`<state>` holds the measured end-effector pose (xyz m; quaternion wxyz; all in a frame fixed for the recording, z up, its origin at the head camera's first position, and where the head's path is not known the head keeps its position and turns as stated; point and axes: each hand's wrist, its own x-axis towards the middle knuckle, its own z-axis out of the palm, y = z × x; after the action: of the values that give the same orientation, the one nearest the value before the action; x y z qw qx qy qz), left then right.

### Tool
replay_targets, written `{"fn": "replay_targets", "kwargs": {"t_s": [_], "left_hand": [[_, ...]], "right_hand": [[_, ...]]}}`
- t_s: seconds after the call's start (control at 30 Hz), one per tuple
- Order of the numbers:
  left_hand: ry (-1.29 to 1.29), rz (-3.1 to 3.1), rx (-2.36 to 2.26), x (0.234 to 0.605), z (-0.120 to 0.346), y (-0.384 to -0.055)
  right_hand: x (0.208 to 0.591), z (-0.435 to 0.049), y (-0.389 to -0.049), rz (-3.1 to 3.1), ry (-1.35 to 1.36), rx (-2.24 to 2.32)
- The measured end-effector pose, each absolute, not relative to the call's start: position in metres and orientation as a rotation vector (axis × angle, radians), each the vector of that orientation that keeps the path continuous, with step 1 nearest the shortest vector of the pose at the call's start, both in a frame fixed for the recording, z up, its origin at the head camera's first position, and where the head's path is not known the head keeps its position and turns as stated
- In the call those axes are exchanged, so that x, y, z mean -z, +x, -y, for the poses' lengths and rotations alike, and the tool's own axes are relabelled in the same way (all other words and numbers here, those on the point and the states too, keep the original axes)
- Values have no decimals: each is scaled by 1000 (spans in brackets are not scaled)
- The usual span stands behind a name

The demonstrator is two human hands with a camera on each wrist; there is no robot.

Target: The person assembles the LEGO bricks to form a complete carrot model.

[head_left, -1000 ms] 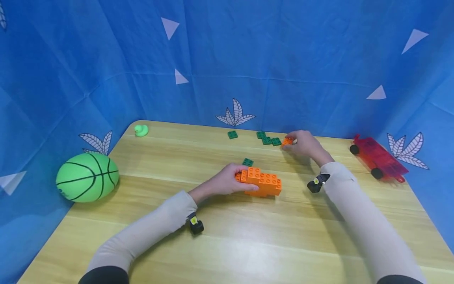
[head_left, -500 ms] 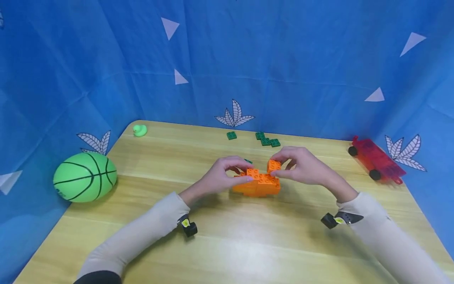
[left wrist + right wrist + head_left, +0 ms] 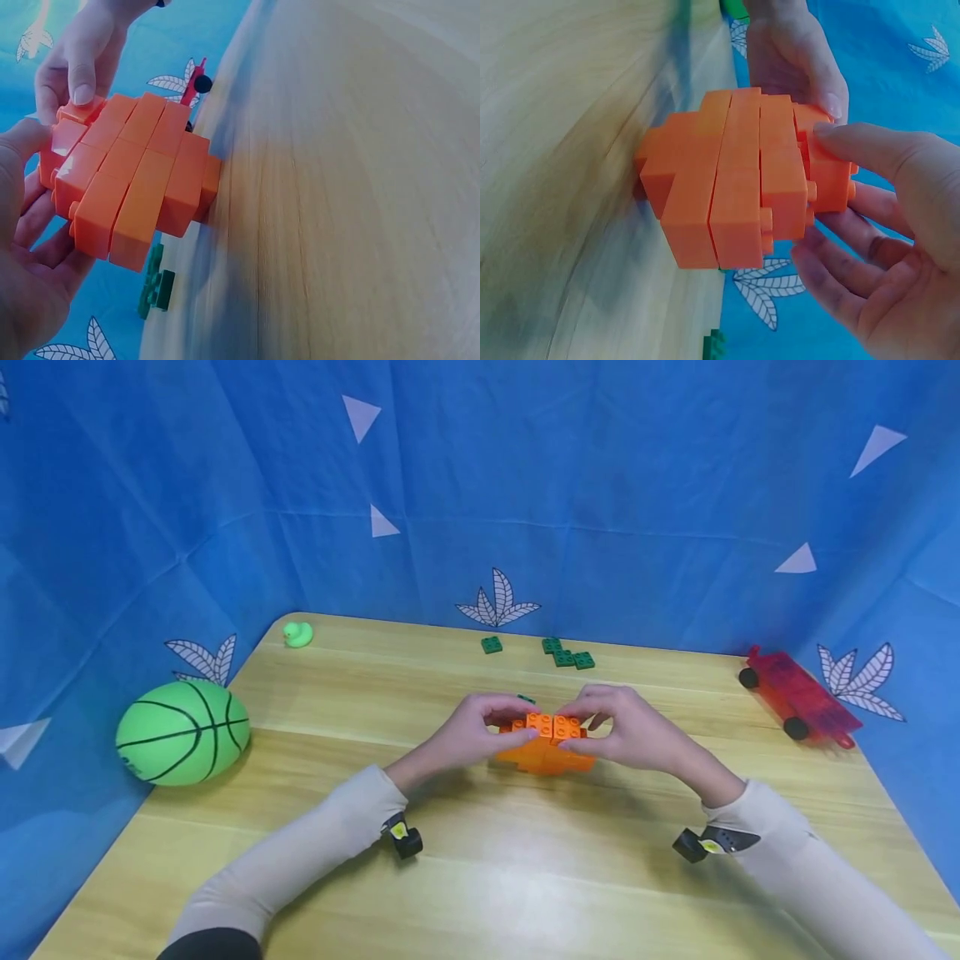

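An orange toy-brick build (image 3: 546, 762), widest in its middle rows, stands upright at the middle of the table. My left hand (image 3: 476, 727) grips its upper left part, thumb on the near face and fingers behind. In the left wrist view the stepped side of the orange build (image 3: 127, 165) shows several bricks stacked in rows. Between thumb and fingers, my right hand (image 3: 633, 727) pinches a small orange brick (image 3: 829, 172) at the top right of the build, right beside the top brick. Studs on top of both small bricks face up.
Several flat green bricks (image 3: 564, 657) lie near the back edge; another green brick (image 3: 527, 698) is mostly hidden behind the hands. A green ball (image 3: 183, 733) and small green duck (image 3: 297, 634) are left. A red wheeled toy (image 3: 806, 697) stands right, before blue cloth (image 3: 637, 460).
My right hand has brought the small orange brick from the back of the table to the build's top right and lowered it there. My left hand has shifted its grip higher on the build.
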<state>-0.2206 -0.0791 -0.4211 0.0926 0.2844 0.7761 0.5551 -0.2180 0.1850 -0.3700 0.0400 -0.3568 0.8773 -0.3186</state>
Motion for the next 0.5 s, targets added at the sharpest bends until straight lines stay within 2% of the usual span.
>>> {"fn": "replay_targets", "kwargs": {"t_s": [0.5], "left_hand": [[790,-2263,-1650,422,78,-224]], "right_hand": [[366,-183,-219,-2676,-1060,929]]}}
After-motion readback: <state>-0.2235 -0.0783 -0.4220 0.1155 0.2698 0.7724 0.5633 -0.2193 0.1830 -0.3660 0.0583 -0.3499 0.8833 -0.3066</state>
